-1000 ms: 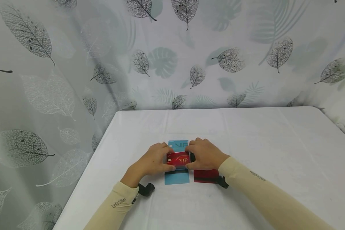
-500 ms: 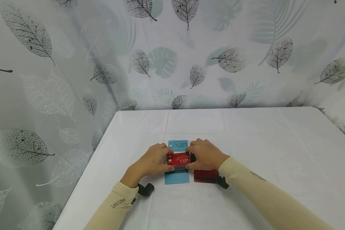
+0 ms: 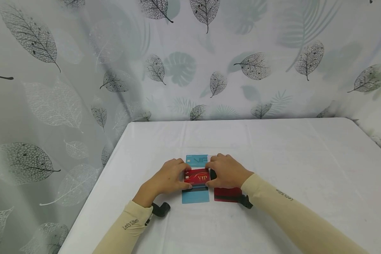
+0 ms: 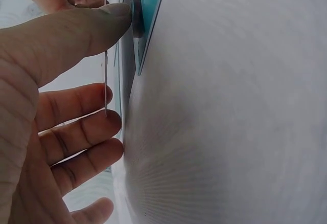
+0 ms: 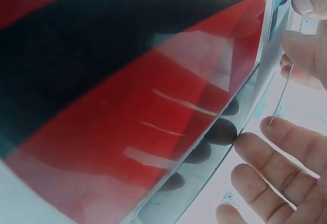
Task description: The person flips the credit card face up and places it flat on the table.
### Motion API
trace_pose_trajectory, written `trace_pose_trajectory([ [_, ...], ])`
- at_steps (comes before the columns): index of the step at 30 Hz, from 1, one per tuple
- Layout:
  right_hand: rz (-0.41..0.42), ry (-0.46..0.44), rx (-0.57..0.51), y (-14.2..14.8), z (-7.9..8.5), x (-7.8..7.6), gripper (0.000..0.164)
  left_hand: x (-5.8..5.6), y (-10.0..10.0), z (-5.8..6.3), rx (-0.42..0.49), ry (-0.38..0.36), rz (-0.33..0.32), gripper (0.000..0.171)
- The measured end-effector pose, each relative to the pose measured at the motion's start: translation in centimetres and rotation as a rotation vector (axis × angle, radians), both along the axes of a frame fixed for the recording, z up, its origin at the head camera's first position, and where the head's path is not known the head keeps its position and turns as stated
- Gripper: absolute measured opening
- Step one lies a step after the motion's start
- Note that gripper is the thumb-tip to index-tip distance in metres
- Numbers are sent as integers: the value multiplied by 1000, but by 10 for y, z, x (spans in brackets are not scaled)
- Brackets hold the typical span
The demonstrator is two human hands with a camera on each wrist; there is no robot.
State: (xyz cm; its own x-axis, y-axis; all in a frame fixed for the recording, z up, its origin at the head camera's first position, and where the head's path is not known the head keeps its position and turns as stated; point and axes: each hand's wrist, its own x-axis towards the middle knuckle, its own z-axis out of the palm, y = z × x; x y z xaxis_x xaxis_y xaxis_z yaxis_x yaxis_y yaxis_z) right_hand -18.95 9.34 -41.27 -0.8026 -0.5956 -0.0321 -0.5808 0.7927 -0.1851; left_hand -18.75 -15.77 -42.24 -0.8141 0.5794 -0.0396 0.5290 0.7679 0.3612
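A red VIP card (image 3: 197, 176) lies level between my two hands, its gold lettering facing up. My left hand (image 3: 170, 178) pinches its left end between thumb and fingers. The opposite end is pinched by my right hand (image 3: 227, 171). In the left wrist view the card (image 4: 106, 81) appears as a thin edge, apart from the white table surface. Behind it lies a light blue VIP card (image 3: 197, 160), partly covered by the right fingers. A second blue card (image 3: 195, 197), with a dark stripe, lies in front and is partly overlapped by the red one.
Another red card (image 3: 225, 194) with a black stripe lies below the right wrist and fills much of the right wrist view. Black wrist-camera mounts (image 3: 161, 210) hang close to the white tabletop (image 3: 289, 151). A leaf-patterned curtain (image 3: 184, 70) stands behind the table.
The held red card shifts only very slightly between the fingers. Both hands keep their places, and the other cards stay where they were.
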Motion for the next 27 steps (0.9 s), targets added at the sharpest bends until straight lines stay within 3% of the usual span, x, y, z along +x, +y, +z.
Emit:
trace_pose_trajectory([
  [16,-22,-8,7,-1,-2,-1,59,-2,0,-1,-25,3,13,55],
  [27,-60,-21,6,4,-4,0,60,-1,2,1,-44,-7,63,55],
])
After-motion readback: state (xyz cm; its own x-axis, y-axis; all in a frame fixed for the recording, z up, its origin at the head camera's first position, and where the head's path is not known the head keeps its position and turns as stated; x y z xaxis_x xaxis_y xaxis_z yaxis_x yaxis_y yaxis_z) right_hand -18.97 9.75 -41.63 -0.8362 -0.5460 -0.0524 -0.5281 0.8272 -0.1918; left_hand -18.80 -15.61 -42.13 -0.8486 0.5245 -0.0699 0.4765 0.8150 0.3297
